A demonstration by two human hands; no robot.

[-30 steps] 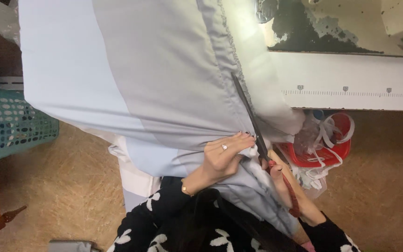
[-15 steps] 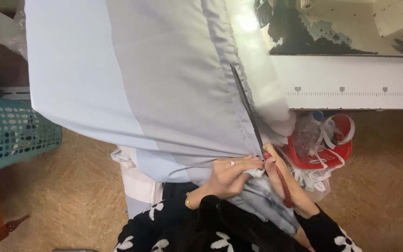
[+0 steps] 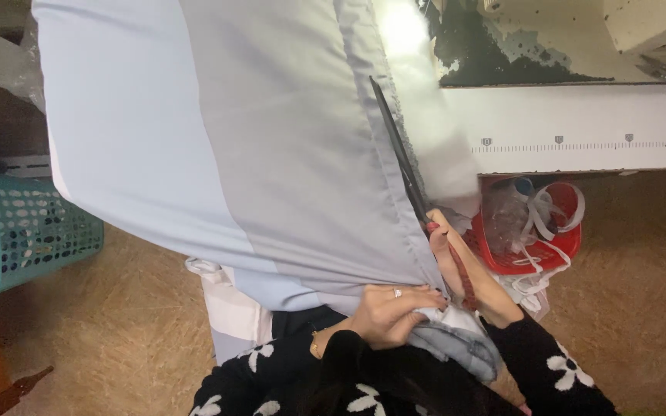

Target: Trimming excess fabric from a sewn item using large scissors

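Observation:
A large pale blue and grey cloth (image 3: 217, 146) hangs stretched from above down to my lap. My left hand (image 3: 383, 314), with a ring on one finger, pinches the cloth's bunched lower edge. My right hand (image 3: 464, 266) grips long dark scissors (image 3: 402, 158) with red handles. The blades run up along the cloth's right edge, next to a seam. Both sleeves are black with white flowers.
A white work table (image 3: 580, 123) with a printed ruler strip is at the right. A red bucket (image 3: 537, 227) with plastic and white straps sits under it. A teal plastic basket (image 3: 25, 231) stands at the left on the tan floor.
My hands and the cloth's lower edge have moved down and right in the view. The scissors stay along the cloth's right edge, their blades reaching a little higher up it.

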